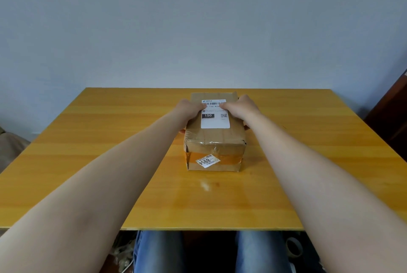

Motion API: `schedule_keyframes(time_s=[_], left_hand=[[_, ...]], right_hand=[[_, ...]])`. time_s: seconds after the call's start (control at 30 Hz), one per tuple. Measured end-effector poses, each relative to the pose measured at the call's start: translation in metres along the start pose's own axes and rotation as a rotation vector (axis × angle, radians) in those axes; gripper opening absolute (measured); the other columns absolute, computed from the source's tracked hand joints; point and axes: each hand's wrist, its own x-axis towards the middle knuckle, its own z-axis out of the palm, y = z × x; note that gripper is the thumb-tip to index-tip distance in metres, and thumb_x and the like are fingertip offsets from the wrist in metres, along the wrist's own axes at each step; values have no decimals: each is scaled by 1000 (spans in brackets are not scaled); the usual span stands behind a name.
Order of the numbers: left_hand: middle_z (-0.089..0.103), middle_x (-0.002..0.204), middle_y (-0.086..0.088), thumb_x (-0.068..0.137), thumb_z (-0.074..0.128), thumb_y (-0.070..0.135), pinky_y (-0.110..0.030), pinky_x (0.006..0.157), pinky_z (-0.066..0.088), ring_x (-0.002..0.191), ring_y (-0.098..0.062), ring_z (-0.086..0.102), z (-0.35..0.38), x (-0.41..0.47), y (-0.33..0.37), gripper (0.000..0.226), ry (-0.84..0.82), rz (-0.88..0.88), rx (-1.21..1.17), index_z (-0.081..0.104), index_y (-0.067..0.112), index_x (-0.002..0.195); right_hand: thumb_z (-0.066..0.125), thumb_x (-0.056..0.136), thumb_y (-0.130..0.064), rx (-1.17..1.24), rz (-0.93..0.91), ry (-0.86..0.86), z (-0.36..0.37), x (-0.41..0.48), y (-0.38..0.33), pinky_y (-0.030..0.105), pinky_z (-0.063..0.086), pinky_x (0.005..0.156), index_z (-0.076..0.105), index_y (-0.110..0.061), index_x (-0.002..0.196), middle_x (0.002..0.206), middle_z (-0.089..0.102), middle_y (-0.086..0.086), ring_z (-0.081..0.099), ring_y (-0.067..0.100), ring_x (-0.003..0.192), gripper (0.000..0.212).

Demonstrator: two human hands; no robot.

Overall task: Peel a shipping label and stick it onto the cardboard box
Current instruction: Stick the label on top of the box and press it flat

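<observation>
A taped cardboard box point(214, 140) stands in the middle of the yellow wooden table point(88, 140). A white shipping label point(215, 121) with a barcode, a black "150" block and a QR code lies flat on the box top. My left hand point(189, 108) rests on the label's upper left, fingers pressing down. My right hand point(241, 107) presses the upper right in the same way, its thumb down the box's right side. A small older sticker point(207, 161) reading "8954" sits on the box's front face over orange tape.
The table's far edge meets a pale wall. A dark wooden piece of furniture point(392, 114) stands at the right. Below the front edge are my legs in jeans point(158, 253) and a roll of tape point(294, 247) on the floor.
</observation>
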Motion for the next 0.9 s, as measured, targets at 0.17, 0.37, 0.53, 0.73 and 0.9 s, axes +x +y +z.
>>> schedule_keyframes(time_s=[0.17, 0.37, 0.53, 0.73, 0.9], left_hand=[[71, 93, -8, 98, 65, 46, -35, 52, 44, 70, -23, 62, -2, 2, -2, 42, -5, -1, -20, 57, 9, 115], [70, 90, -7, 99, 65, 45, -35, 52, 44, 71, -23, 62, -4, 4, 0, 40, -5, 23, -42, 56, 9, 115], [71, 103, -10, 102, 60, 43, -39, 62, 50, 80, -26, 65, -1, 8, 1, 38, -16, 41, -60, 56, 8, 116], [67, 103, -11, 105, 54, 35, -42, 72, 49, 78, -26, 60, 2, 15, -1, 27, 1, 85, -114, 59, 9, 105], [68, 89, -5, 95, 66, 47, -37, 71, 55, 75, -22, 63, 8, 14, 1, 34, -1, 88, -87, 55, 16, 89]], right_hand=[[73, 79, -56, 31, -7, 21, -1, -2, 0, 45, 63, 69, 53, -14, 139, 128, 68, 7, 69, 35, 108, 76], [70, 91, -46, 67, -27, 35, -1, -1, -1, 46, 63, 75, 60, -14, 125, 117, 72, 7, 71, 35, 102, 47], [67, 95, -46, 90, -50, 53, -1, 3, 0, 49, 62, 88, 59, -13, 126, 119, 71, 7, 71, 35, 105, 46], [59, 101, -41, 102, -81, 88, 1, 9, 3, 45, 58, 97, 63, -10, 125, 119, 72, 7, 70, 31, 107, 39], [69, 86, -47, 105, -56, 53, 3, 6, 0, 46, 58, 98, 62, -12, 126, 125, 69, 8, 68, 31, 113, 54]])
